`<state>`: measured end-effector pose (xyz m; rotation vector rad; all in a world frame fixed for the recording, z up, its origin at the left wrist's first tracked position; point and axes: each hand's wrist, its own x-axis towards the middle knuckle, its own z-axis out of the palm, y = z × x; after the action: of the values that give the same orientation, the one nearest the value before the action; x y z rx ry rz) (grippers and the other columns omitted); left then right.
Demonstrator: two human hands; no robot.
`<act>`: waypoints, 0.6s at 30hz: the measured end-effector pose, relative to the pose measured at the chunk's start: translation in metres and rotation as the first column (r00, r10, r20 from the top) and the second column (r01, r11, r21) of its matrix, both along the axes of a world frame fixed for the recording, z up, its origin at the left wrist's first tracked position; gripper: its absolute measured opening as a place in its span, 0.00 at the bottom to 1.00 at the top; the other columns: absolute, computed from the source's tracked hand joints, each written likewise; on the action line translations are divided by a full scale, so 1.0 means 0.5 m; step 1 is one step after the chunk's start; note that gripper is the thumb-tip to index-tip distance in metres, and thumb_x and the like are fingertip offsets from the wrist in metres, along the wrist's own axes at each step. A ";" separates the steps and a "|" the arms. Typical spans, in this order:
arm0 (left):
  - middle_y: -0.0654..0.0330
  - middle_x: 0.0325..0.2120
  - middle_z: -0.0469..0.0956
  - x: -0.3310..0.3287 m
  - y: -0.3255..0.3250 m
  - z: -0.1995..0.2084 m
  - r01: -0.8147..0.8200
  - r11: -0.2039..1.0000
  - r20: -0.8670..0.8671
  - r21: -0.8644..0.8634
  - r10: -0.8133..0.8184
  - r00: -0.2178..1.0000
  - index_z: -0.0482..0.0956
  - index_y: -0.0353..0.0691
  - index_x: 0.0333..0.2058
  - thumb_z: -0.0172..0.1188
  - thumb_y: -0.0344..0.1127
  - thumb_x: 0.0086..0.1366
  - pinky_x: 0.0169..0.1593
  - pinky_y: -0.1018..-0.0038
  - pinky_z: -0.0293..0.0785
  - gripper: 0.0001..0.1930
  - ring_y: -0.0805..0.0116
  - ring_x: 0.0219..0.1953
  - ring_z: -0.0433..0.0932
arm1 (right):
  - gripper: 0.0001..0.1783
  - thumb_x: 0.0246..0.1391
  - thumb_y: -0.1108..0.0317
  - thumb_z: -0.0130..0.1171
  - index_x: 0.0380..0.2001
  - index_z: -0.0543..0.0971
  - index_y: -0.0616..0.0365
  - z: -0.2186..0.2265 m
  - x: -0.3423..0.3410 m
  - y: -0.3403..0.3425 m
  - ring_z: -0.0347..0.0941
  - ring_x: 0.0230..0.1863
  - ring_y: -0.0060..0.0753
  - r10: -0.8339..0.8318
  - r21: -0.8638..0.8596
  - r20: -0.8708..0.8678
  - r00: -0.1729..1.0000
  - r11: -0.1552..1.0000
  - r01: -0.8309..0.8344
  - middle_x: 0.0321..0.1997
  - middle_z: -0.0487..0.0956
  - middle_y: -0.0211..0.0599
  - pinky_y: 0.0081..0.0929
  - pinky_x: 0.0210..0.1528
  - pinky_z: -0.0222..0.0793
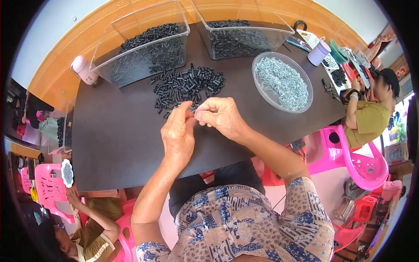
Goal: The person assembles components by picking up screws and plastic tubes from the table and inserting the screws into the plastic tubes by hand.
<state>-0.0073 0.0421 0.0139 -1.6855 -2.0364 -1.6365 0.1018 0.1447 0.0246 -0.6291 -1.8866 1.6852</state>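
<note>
My left hand (178, 133) and my right hand (221, 117) meet over the dark table, in front of a loose heap of small black plastic pieces (187, 85). Both are closed, with fingertips pinched close together. Whatever lies between them is mostly covered by the fingers and too small to name. To the right of my right hand stands a round, clear plastic bowl (310, 97), holding many small silvery pieces (281, 83) that look like screws.
Two clear bins (187, 34) (251, 29) of black pieces line the table's far side. A pink bottle (84, 70) stands at left, a lilac cup (319, 53) and pliers (329, 88) at right. Other people sit at the right edge (371, 115) and lower left (89, 238).
</note>
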 end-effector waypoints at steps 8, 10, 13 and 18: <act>0.61 0.24 0.74 -0.006 -0.004 0.005 0.144 0.988 0.709 -0.059 -0.060 0.702 0.71 0.34 0.42 0.51 0.20 0.58 0.27 0.80 0.69 0.13 0.77 0.22 0.71 | 0.07 0.51 0.71 0.57 0.29 0.77 0.65 -0.024 -0.001 -0.020 0.71 0.26 0.20 -0.021 0.091 0.026 0.999 0.996 0.019 0.26 0.78 0.33 0.18 0.29 0.67; 0.62 0.23 0.74 -0.009 -0.003 0.009 0.152 0.985 0.718 -0.083 -0.047 0.694 0.71 0.34 0.41 0.50 0.21 0.58 0.26 0.82 0.67 0.11 0.79 0.22 0.70 | 0.07 0.52 0.72 0.55 0.29 0.76 0.66 -0.032 -0.004 -0.025 0.71 0.27 0.22 -0.044 0.190 0.021 0.999 0.981 0.040 0.27 0.78 0.34 0.20 0.30 0.67; 0.62 0.23 0.74 -0.011 0.004 0.006 0.134 0.981 0.712 -0.143 0.008 0.703 0.71 0.34 0.40 0.52 0.22 0.58 0.25 0.80 0.67 0.10 0.77 0.22 0.71 | 0.06 0.52 0.73 0.54 0.28 0.75 0.66 -0.045 -0.005 -0.011 0.72 0.28 0.25 -0.112 0.399 0.017 0.994 0.912 0.096 0.27 0.78 0.37 0.23 0.32 0.68; 0.56 0.24 0.76 -0.025 0.039 -0.013 -0.062 0.992 -0.065 -0.112 0.054 0.996 0.74 0.36 0.36 0.58 0.23 0.51 0.33 0.66 0.69 0.11 0.59 0.27 0.75 | 0.05 0.52 0.75 0.52 0.29 0.74 0.66 -0.068 0.004 0.063 0.72 0.28 0.22 -0.267 0.444 0.050 0.962 0.869 0.218 0.25 0.76 0.34 0.21 0.33 0.68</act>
<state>-0.0196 0.0615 0.0076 -1.6706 -2.1665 -1.4585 0.1036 0.1763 -0.0094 -0.7466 -2.0700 1.0378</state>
